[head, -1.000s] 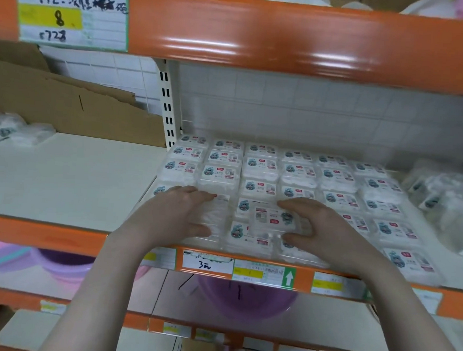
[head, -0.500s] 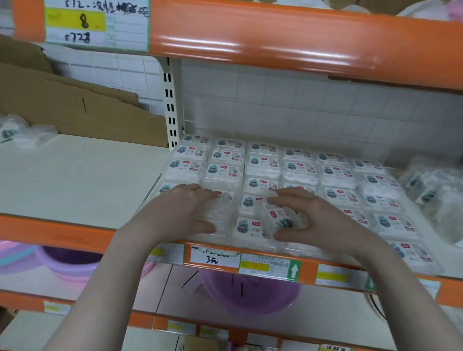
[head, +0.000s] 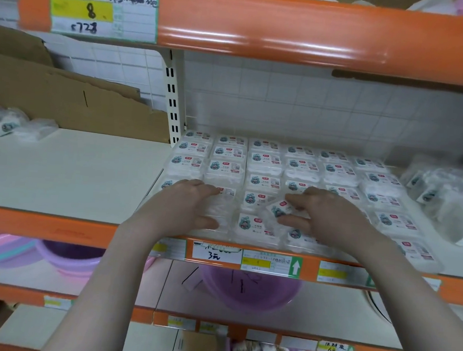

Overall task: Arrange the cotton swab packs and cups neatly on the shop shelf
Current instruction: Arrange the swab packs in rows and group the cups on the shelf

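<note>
Our left hand (head: 193, 202) lies flat, fingers straight, pressing the front-row cotton swab packs (head: 264, 161) on the shop shelf (head: 69, 169). Our right hand (head: 328, 217) pinches a tilted pack (head: 278, 208) between thumb and fingers, just above the 3元 price tag (head: 216, 252). We should turn it square, label up, and seat it in the front row while bracing its neighbours.

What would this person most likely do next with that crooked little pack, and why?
Probably turn the tilted pack square and lay it flat in the front rows. The right hand pinches it askew above the neat grid of packs, while the left hand rests on a neighbouring pack.
</note>
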The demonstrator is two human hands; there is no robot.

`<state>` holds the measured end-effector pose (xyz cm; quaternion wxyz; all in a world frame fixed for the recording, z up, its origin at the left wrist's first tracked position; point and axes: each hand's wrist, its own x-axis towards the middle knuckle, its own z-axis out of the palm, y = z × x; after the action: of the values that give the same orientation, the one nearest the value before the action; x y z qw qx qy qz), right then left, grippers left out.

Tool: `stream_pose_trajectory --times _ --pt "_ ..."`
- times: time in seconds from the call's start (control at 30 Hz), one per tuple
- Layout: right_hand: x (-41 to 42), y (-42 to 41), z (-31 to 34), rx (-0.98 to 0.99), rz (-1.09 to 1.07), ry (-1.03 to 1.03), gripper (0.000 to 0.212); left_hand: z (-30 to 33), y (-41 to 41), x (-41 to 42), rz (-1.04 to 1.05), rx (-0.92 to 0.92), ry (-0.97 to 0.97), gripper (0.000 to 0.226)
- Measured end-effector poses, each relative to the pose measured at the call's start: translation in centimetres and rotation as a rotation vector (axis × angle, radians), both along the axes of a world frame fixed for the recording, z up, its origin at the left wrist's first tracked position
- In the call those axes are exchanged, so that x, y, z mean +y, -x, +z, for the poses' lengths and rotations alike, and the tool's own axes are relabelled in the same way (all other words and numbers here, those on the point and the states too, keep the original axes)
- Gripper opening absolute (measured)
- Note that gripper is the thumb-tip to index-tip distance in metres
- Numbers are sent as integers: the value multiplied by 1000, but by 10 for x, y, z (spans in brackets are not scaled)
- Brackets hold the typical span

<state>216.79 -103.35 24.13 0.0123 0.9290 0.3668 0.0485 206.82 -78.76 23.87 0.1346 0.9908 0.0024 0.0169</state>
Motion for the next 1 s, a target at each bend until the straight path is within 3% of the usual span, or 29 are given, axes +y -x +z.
stream_pose_trajectory --times 0.1,0.27,0.43,0.57,0.8,1.0 --pt "-8 0 3 88 20 -55 59 0 0 0 2 -3 -1 68" --pt "-15 -16 15 433 180 -163 62 1 -1 0 -7 7 -17 68" --pt "-7 -29 16 547 238 -212 59 2 0 1 -20 8 -4 68" --pt "-3 -28 13 522 224 -218 53 2 0 2 -19 9 -9 68" --pt "13 -31 9 264 140 -373 52 0 0 4 -21 16 -1 68" --pt "39 -44 7 142 70 -367 55 1 0 4 -25 24 -5 68"
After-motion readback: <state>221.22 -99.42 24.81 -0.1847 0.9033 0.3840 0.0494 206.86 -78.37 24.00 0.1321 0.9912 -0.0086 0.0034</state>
